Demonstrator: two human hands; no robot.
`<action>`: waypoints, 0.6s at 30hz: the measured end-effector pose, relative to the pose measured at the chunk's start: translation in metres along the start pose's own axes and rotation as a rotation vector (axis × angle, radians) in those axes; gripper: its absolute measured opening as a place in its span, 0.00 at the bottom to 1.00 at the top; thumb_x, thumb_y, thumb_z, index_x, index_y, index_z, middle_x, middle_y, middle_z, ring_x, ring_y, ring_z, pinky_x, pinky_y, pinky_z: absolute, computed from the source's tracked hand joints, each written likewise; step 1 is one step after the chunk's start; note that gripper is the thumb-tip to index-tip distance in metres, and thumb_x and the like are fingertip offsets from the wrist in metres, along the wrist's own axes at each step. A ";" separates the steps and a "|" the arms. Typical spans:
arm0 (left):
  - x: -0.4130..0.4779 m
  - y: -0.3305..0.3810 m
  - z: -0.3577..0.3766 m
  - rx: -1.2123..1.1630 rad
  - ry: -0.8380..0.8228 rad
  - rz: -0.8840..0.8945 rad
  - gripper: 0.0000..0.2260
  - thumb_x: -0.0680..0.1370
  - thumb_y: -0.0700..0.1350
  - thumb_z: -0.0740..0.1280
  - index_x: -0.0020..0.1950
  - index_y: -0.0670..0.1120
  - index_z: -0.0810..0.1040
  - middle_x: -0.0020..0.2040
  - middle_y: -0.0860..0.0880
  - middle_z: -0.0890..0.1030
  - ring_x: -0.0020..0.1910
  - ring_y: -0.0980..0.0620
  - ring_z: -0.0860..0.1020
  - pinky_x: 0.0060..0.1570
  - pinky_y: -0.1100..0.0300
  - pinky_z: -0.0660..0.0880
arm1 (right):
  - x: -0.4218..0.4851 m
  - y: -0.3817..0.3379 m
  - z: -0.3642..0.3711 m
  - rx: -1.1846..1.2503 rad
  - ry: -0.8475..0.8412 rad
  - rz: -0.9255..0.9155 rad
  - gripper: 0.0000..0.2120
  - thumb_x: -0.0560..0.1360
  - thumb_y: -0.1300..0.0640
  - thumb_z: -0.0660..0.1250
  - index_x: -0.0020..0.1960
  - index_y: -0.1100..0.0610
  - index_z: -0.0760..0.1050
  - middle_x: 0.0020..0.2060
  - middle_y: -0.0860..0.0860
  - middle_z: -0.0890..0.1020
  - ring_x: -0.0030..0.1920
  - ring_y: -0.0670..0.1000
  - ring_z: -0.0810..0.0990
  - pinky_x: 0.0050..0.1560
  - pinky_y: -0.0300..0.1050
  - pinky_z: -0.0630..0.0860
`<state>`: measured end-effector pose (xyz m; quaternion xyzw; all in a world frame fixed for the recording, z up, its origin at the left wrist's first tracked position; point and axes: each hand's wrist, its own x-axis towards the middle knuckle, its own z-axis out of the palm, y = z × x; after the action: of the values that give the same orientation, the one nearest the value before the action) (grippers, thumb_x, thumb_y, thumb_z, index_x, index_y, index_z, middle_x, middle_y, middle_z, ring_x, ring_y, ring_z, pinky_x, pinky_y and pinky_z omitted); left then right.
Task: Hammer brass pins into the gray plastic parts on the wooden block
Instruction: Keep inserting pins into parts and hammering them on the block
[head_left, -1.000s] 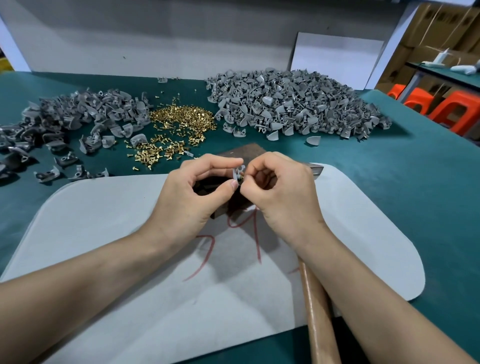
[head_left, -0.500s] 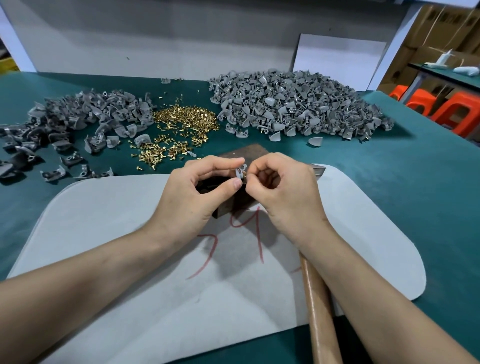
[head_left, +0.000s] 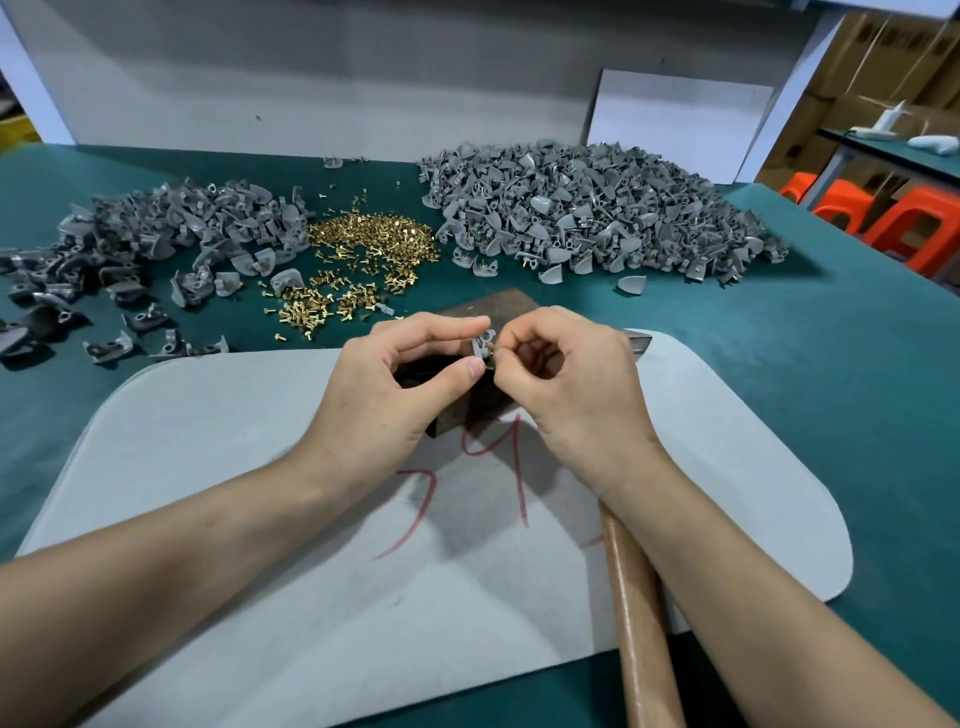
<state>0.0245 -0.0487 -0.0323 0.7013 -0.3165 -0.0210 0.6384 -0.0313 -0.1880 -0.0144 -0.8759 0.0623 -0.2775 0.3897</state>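
My left hand (head_left: 395, 384) pinches a small gray plastic part (head_left: 480, 344) between thumb and forefinger, just above the dark wooden block (head_left: 493, 306). Pressed against that part are the curled fingertips of my right hand (head_left: 566, 384), pinching what looks like a brass pin (head_left: 492, 351), mostly hidden. The block sits under both hands on a pale gray mat (head_left: 260, 493). A hammer lies under my right forearm, its wooden handle (head_left: 636, 613) toward me and its metal head (head_left: 640, 343) beside the block.
Loose brass pins (head_left: 363, 260) are heaped behind the block. A large pile of gray parts (head_left: 587, 208) lies at the back right, a smaller spread pile (head_left: 156, 244) at the back left. The green table (head_left: 831, 389) extends right; orange stools (head_left: 904, 223) stand beyond it.
The hands hold nearly the same pose; my right fingertips have shifted slightly against the gray part. The view has drifted a little.
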 end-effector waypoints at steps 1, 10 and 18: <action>0.000 0.000 0.000 -0.002 -0.001 0.001 0.14 0.73 0.37 0.72 0.51 0.56 0.81 0.47 0.60 0.84 0.50 0.65 0.79 0.53 0.71 0.71 | 0.000 0.000 0.000 0.000 -0.001 0.001 0.07 0.68 0.63 0.70 0.35 0.52 0.77 0.33 0.50 0.80 0.33 0.48 0.74 0.42 0.52 0.75; -0.001 0.001 0.000 0.007 0.011 -0.007 0.14 0.73 0.37 0.72 0.51 0.56 0.81 0.48 0.59 0.84 0.52 0.62 0.79 0.57 0.67 0.73 | 0.000 0.001 -0.001 0.022 -0.020 0.027 0.06 0.68 0.63 0.70 0.36 0.53 0.78 0.32 0.49 0.79 0.32 0.46 0.73 0.37 0.43 0.72; 0.000 -0.001 0.000 -0.005 0.022 -0.028 0.14 0.72 0.38 0.73 0.51 0.56 0.82 0.46 0.55 0.84 0.52 0.60 0.80 0.55 0.66 0.74 | 0.000 0.000 -0.001 0.026 -0.017 0.030 0.05 0.70 0.62 0.70 0.37 0.53 0.79 0.31 0.47 0.78 0.32 0.46 0.73 0.40 0.44 0.72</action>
<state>0.0244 -0.0489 -0.0329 0.7044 -0.2995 -0.0231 0.6431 -0.0319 -0.1883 -0.0143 -0.8721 0.0688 -0.2650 0.4056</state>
